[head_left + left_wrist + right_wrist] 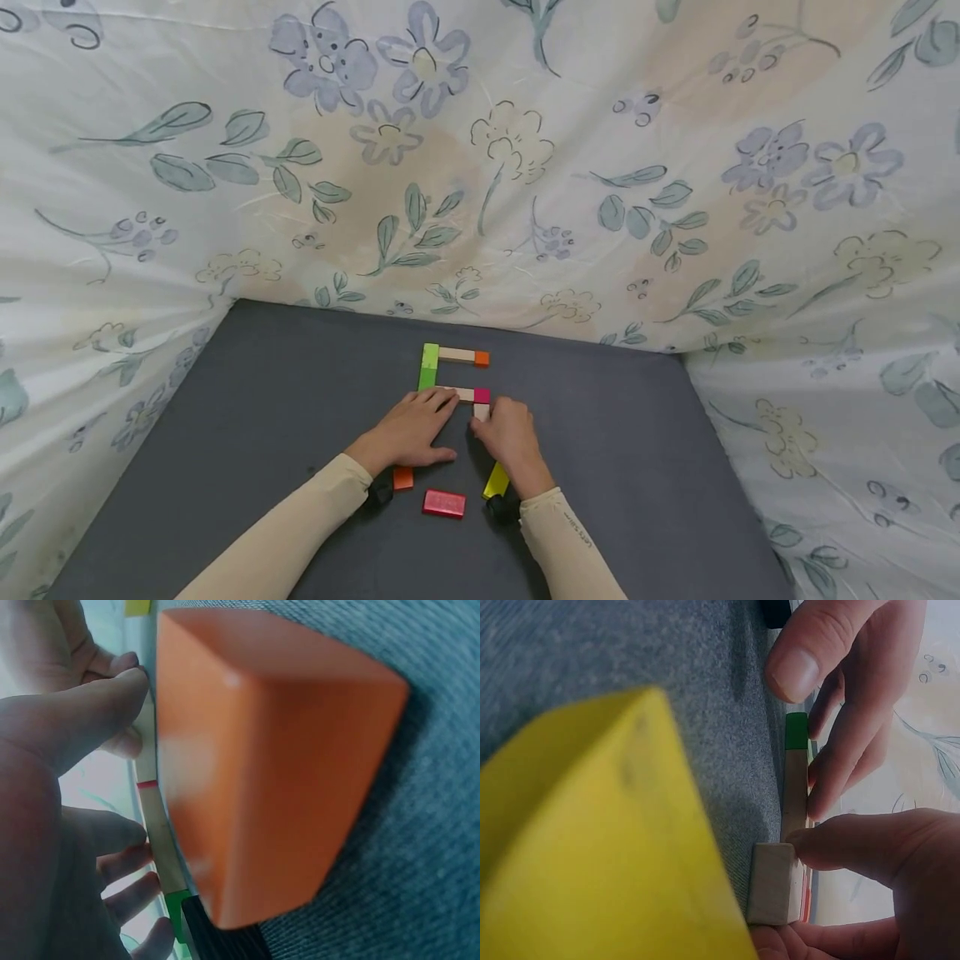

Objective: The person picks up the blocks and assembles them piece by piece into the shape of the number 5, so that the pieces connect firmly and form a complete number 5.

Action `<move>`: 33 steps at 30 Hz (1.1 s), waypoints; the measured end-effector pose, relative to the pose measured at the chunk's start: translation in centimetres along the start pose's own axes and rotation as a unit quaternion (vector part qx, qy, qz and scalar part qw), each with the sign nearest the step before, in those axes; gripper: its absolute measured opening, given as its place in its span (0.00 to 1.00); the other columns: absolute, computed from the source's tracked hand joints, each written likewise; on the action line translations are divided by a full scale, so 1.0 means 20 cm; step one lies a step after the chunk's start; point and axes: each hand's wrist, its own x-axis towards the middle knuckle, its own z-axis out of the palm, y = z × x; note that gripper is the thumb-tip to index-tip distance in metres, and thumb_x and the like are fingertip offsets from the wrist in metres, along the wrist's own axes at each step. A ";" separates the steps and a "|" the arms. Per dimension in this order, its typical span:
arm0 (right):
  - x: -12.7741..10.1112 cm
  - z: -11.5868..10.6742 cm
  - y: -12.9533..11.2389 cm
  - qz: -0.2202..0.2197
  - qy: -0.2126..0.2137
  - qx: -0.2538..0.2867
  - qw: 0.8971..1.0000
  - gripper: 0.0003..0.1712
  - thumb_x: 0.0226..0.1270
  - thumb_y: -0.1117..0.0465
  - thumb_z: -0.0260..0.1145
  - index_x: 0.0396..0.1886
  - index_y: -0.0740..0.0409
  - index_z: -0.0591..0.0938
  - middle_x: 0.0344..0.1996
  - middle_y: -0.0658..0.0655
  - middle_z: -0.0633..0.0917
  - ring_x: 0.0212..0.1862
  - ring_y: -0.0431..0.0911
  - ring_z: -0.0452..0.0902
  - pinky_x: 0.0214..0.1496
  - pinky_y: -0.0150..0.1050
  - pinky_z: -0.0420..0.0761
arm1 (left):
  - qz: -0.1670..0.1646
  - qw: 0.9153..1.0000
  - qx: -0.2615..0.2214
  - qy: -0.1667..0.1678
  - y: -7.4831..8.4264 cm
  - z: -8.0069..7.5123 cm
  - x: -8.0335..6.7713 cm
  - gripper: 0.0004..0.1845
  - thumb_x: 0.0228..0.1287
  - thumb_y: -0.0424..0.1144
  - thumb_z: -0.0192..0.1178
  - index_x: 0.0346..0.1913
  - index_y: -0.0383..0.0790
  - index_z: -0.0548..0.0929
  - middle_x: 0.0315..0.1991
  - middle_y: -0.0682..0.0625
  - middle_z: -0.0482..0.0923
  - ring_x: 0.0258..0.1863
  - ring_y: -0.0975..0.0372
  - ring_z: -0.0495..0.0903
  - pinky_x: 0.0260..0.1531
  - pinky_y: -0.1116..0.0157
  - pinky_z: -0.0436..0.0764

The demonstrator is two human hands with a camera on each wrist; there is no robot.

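On a grey mat lies a figure of blocks: an upright green block, a top wooden bar with an orange end, and a middle wooden bar ending in a magenta cube. My left hand lies flat with straight fingers on the middle bar, beside the green block. My right hand pinches a small wooden block just below the magenta cube. In the right wrist view the thumb sits on that small block.
An orange block lies by my left wrist and fills the left wrist view. A red block lies between my forearms. A yellow block lies under my right wrist. Flowered cloth walls the mat on three sides.
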 end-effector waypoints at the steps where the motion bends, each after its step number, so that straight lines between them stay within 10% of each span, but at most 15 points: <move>1: 0.00 0.00 0.00 -0.001 0.000 0.001 1.000 0.18 0.65 0.53 0.81 0.23 0.58 0.84 0.16 0.51 0.78 0.17 0.46 0.74 0.20 0.38 0.75 | 0.000 1.000 0.000 0.001 0.00 0.00 0.00 0.52 0.72 0.67 0.67 0.85 0.37 0.64 0.83 0.44 0.61 0.82 0.47 0.60 0.77 0.43 0.64; 27: 0.00 -0.01 0.00 0.002 0.004 0.014 1.000 0.22 0.67 0.48 0.81 0.22 0.56 0.84 0.14 0.50 0.78 0.16 0.46 0.74 0.19 0.37 0.73 | 0.014 1.000 -0.006 0.008 -0.02 0.00 0.00 0.53 0.70 0.68 0.67 0.85 0.36 0.65 0.83 0.43 0.62 0.81 0.47 0.60 0.76 0.42 0.65; 33: -0.02 -0.04 0.00 0.009 -0.008 0.019 1.000 0.23 0.73 0.44 0.76 0.36 0.62 0.90 0.24 0.55 0.86 0.20 0.45 0.78 0.24 0.41 0.82 | 0.004 1.000 -0.009 0.003 -0.01 -0.01 0.00 0.53 0.71 0.69 0.66 0.85 0.37 0.64 0.83 0.44 0.62 0.81 0.48 0.60 0.76 0.43 0.65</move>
